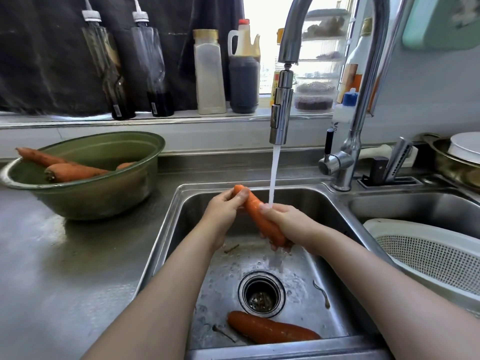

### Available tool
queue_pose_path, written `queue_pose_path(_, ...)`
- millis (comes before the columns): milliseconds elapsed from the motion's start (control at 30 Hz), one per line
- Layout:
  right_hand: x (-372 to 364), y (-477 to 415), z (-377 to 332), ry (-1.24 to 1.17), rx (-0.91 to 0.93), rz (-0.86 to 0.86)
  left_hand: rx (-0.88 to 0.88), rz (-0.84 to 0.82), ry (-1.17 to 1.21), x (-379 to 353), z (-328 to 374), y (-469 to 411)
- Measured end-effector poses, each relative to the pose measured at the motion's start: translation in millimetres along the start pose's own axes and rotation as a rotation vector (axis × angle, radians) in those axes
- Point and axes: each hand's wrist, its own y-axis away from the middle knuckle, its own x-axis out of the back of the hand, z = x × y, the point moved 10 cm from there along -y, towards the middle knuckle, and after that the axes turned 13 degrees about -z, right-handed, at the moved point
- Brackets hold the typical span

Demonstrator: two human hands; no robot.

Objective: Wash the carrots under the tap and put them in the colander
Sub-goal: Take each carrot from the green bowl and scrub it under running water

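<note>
I hold an orange carrot [255,214] over the steel sink [181,229], under the water running from the tap [279,118]. My left hand [224,209] grips its upper end. Lower down, my right hand [287,222] wraps round its thick part, and the stream lands on that hand. A second carrot [270,329] lies on the sink floor near the drain [261,294]. More carrots [72,171] sit in a green bowl [91,196] on the counter at left. The white colander [428,250] stands in the right basin with no carrot showing in it.
Sauce bottles and jars line the windowsill behind the sink. The tap's handle and a knife holder stand at the back right, beside a brass pot with a white plate. Small scraps lie on the sink floor. The steel counter stretches to the left.
</note>
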Motion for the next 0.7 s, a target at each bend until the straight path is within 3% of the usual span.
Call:
queue_pose_path(233,1,6,4,-0.156,-0.033,-0.053,-0.014,0.067,0.094,-10,1,5)
queue_pose_path(367,12,7,1,-0.057,-0.075,0.128,-0.028,0.117,0.07,-14,-2,2)
queue_pose_path(433,15,6,4,-0.089,-0.112,0.154,-0.01,0.06,0.064,-19,-3,-1)
queue_pose_path(567,12,7,13,-0.227,-0.151,0.093,0.053,-0.057,0.241,-27,-11,-4)
queue_pose_path(700,6,6,4,-0.252,-0.049,-0.014,0.042,0.065,0.256,-12,-14,-6)
